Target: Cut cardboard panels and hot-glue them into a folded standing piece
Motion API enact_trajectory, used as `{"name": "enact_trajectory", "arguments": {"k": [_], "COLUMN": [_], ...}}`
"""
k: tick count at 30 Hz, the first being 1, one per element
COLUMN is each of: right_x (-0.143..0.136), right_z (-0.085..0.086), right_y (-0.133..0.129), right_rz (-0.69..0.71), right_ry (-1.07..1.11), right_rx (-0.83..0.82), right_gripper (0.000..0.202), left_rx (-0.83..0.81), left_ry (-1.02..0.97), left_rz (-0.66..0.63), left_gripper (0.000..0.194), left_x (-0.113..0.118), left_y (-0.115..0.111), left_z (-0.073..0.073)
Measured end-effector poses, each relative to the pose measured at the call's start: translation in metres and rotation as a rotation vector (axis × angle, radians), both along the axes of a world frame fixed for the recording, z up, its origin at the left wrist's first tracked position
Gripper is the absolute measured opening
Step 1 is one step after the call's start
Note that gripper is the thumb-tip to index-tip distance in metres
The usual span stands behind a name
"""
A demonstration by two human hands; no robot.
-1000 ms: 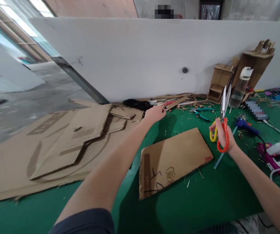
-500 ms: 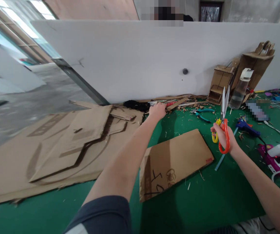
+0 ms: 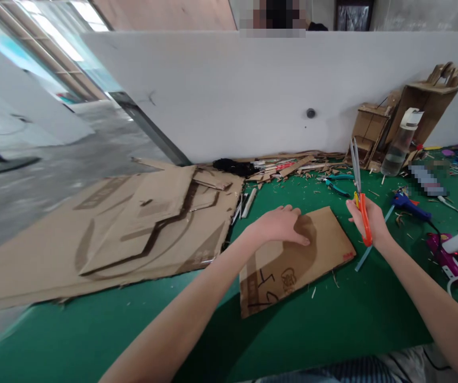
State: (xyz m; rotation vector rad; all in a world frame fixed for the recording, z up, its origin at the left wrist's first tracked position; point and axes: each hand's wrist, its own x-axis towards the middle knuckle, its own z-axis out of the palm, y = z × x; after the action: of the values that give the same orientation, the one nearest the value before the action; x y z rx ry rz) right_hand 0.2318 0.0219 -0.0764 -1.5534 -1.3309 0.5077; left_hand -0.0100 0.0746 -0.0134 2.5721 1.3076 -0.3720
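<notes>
My left hand (image 3: 282,226) is over the far edge of a rectangular cardboard piece (image 3: 268,266), thumb and fingers spread, nothing between them. Whether it touches the cardboard I cannot tell. Black handwriting and a small red print mark the piece, which lies flat on the green table (image 3: 165,330). To its right, my right hand (image 3: 374,221) is closed around the handles of a pair of scissors (image 3: 357,173), one handle orange and the other yellow. The blades point upward, almost together. Beneath that hand lies a pale blue strip (image 3: 363,259).
Large cardboard sheets (image 3: 117,213) cover the left side. Along the white partition (image 3: 213,96) lie cardboard scraps (image 3: 292,165) and black material (image 3: 234,167). Pliers (image 3: 337,186), a water bottle (image 3: 402,143), a blue glue gun (image 3: 412,206), a phone (image 3: 427,180) and a magenta power strip (image 3: 454,260) are at right.
My left hand has come back from the scraps by the partition to above the cardboard piece, its fingers opened. The scissors have turned in my right hand, blades leaning slightly left.
</notes>
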Motion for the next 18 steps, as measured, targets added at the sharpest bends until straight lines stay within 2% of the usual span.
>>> {"name": "enact_trajectory", "arguments": {"k": [2, 5, 7, 9, 11, 14, 16, 18], "right_x": [-0.001, -0.003, -0.003, -0.002, -0.001, 0.001, 0.001, -0.001], "right_z": [0.0, 0.001, 0.003, 0.005, 0.007, 0.008, 0.008, 0.008], "right_y": [0.0, 0.0, -0.001, -0.002, -0.003, -0.005, -0.005, -0.005], "right_rz": [0.004, 0.003, -0.011, -0.035, -0.04, 0.002, 0.036, 0.059], "right_ry": [0.009, 0.043, 0.109, 0.198, 0.283, 0.343, 0.344, 0.332], "right_rx": [-0.006, -0.013, -0.02, -0.032, -0.041, -0.051, -0.062, -0.076], "right_gripper": [0.043, 0.043, 0.044, 0.045, 0.047, 0.048, 0.048, 0.047], "left_rx": [-0.026, -0.11, -0.142, -0.105, -0.039, -0.042, -0.08, -0.086], "left_ry": [0.003, -0.068, -0.164, -0.313, -0.555, -1.113, -1.468, -1.672], "left_rz": [-0.001, 0.077, 0.169, 0.277, 0.39, 0.51, 0.514, 0.498], "left_gripper": [0.086, 0.088, 0.088, 0.082, 0.073, 0.056, 0.044, 0.039], "left_x": [0.001, -0.003, -0.009, -0.016, -0.023, -0.029, -0.03, -0.027], "left_y": [0.003, 0.012, 0.015, 0.018, 0.021, 0.03, 0.036, 0.041], "left_z": [-0.005, -0.006, 0.0, 0.009, 0.02, 0.034, 0.038, 0.037]}}
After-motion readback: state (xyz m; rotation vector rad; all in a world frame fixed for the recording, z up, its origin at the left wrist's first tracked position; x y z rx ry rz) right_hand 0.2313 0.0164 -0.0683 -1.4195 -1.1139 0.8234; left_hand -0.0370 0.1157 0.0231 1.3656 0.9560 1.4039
